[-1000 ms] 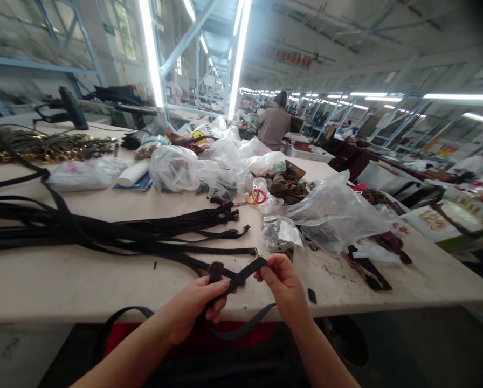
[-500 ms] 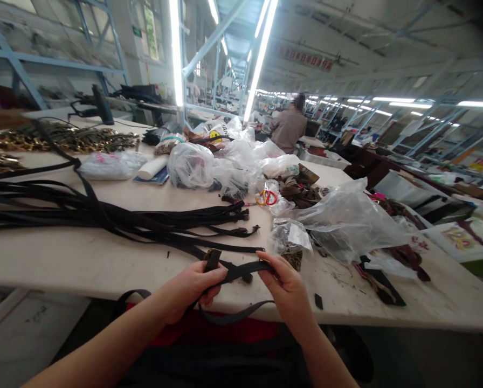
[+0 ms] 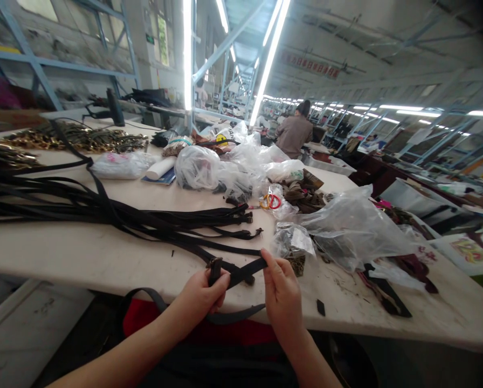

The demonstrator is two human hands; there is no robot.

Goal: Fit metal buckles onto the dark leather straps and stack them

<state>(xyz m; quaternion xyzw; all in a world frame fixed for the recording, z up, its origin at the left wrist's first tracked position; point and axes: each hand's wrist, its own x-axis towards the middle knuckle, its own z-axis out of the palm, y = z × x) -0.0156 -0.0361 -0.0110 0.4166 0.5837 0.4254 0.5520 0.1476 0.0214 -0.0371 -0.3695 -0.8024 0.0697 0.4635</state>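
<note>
A black webbing strap [image 3: 247, 271] stretches between my two hands at the table's front edge. My left hand [image 3: 207, 291] is closed round it, and a doubled end with a dark metal fitting [image 3: 214, 263] sticks up above the thumb. My right hand [image 3: 281, 283] pinches the strap between thumb and fingers a little to the right. A loop of the strap hangs below the hands, over the dark and red cloth at my lap. Just beyond lies a bundle of long black straps [image 3: 144, 218], their ends with small metal fittings pointing right.
Red-and-yellow-handled scissors [image 3: 270, 201] lie past the strap ends. Clear plastic bags [image 3: 346, 226] spread over the right and back of the table [image 3: 116, 253]. Brass-coloured hardware [image 3: 80, 137] is heaped at the left. A person [image 3: 294, 132] stands farther back.
My right hand has turned more upright, its grip changed on the strap. The strap's upstanding end in my left hand has tilted slightly. The view has shifted a little to the left.
</note>
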